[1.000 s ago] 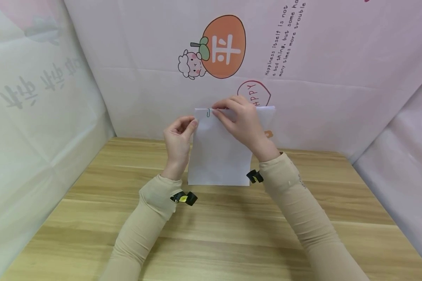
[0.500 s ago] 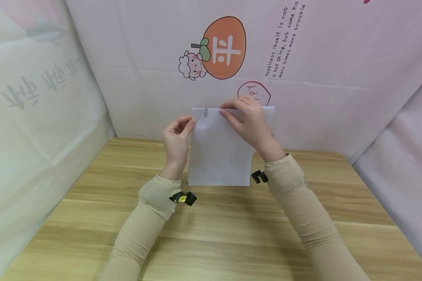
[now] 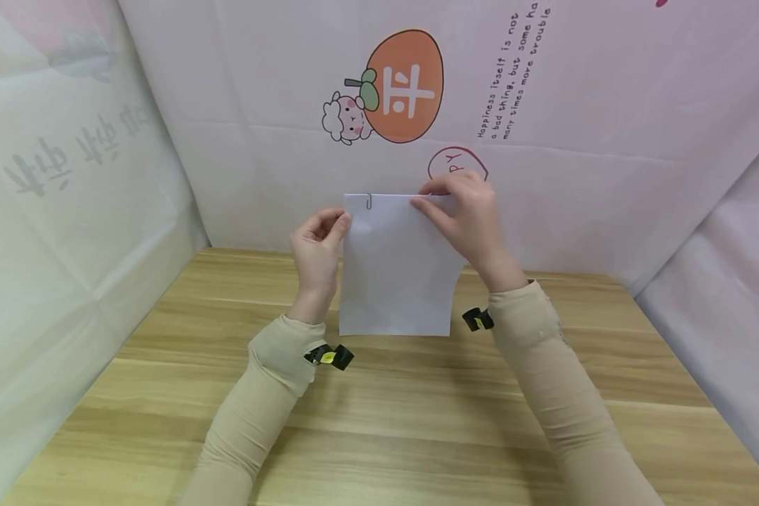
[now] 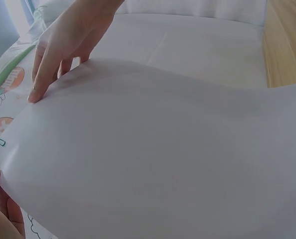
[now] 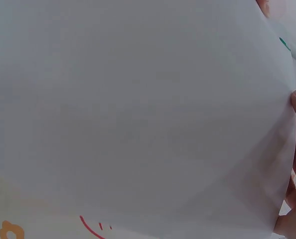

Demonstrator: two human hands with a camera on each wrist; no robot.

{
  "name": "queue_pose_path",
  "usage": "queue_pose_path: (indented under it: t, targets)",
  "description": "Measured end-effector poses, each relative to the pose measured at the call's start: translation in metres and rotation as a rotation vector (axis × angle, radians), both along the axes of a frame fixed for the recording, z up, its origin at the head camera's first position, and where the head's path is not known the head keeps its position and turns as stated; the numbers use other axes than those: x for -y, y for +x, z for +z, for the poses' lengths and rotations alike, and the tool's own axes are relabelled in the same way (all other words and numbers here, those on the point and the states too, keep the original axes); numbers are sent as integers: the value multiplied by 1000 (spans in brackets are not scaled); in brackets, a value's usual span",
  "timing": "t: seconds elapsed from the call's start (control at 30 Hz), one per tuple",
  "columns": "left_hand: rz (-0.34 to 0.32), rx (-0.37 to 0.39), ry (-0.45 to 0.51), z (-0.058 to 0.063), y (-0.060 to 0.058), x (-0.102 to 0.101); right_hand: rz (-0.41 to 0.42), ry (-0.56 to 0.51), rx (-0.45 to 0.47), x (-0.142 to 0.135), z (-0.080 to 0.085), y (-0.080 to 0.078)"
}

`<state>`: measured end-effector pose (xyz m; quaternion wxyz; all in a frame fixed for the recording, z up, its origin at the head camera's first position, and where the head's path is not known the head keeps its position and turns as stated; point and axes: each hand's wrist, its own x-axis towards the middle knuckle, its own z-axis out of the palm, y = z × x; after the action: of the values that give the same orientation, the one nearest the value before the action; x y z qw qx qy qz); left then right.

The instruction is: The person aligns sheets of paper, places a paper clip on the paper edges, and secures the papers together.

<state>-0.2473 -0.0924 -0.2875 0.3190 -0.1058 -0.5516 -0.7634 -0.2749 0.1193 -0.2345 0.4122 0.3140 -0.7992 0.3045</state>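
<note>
White paper (image 3: 395,274) stands upright in front of the person, its lower edge down by the wooden tabletop. A green paper clip (image 3: 369,202) sits on its top edge near the left corner. The left hand (image 3: 316,256) pinches the paper's left edge just below that corner, thumb in front. Thumb and fingers of the right hand (image 3: 471,218) pinch the top edge right of the clip, and this hand covers the upper right part of the paper. From the left wrist view, the sheet (image 4: 153,149) bows in a curve between both hands. The right wrist view is mostly filled by paper (image 5: 138,109).
The wooden table (image 3: 379,429) spans the foreground. Behind it hangs a pale printed cloth (image 3: 259,84) with an orange cartoon fruit (image 3: 405,84) and lettering. A white cloth (image 3: 57,246) lines the left side, another cloth (image 3: 727,260) the right. Black straps with mounts circle both wrists.
The right hand has slid rightward along the paper's top edge, away from the clip. The paper and clip have shifted slightly left. The left hand stays at the left edge.
</note>
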Motion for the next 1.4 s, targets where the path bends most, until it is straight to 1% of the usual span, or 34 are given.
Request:
queue_pose_path:
  t: [0.07,0.3,0.43,0.63,0.73,0.9,1.0,1.23,1.33,1.4]
  targets:
    - [4,7,4,0,-1,0,-16,-3,-3,-4,0,0]
    - [16,17,13,-1,-2,1,-18,-40,2,-16,-1,-1]
    - [17,19,10,-2,-2,1,-38,-62,12,-22,-2,-2]
    - [18,19,21,-2,-2,1,-76,-134,55,-30,-7,0]
    - [22,21,10,-2,-2,1,-67,-179,77,-34,-9,-1]
    - [22,23,12,-2,-2,1,-20,-308,188,-39,-11,-1]
    - [24,17,25,-2,-3,1,5,-374,257,-40,-9,2]
    - [25,4,47,-2,-4,1,69,-497,359,-37,0,21]
    - [25,5,46,-3,-4,1,94,-536,392,-40,-2,22]
    - [26,7,50,-3,-4,1,100,-548,419,-44,-8,18]
